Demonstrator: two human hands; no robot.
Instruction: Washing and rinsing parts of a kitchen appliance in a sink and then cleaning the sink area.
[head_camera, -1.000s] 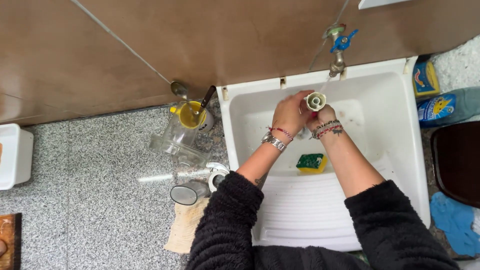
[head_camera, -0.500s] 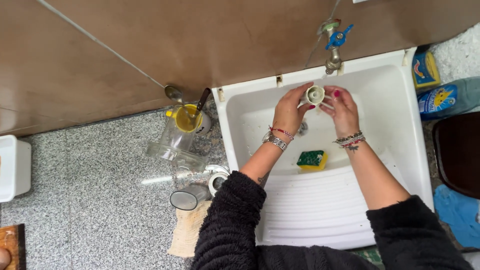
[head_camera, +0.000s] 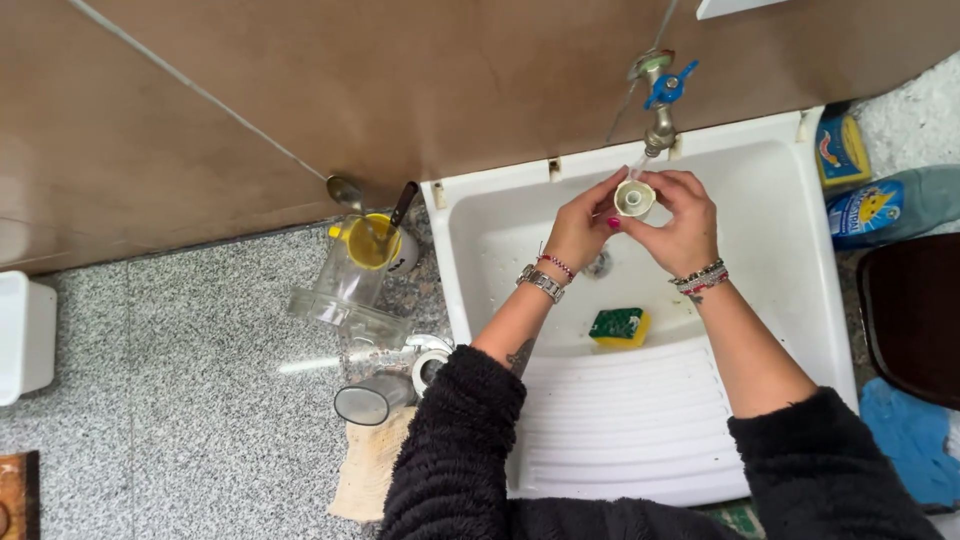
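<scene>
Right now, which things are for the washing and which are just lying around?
In use:
- small white round part, held by left hand and right hand
- tap, thin stream running
- white sink
- green and yellow sponge

Lying about:
- clear jug
- upturned clear cup
- blue bottle
- blue cloth

single head-worn camera, positioned above the white sink (head_camera: 780, 260) and aimed steeply downward toward the brown wall (head_camera: 300, 90). close range: forearms fill the lower frame. grey speckled bench (head_camera: 180, 360) lies left. no second view.
</scene>
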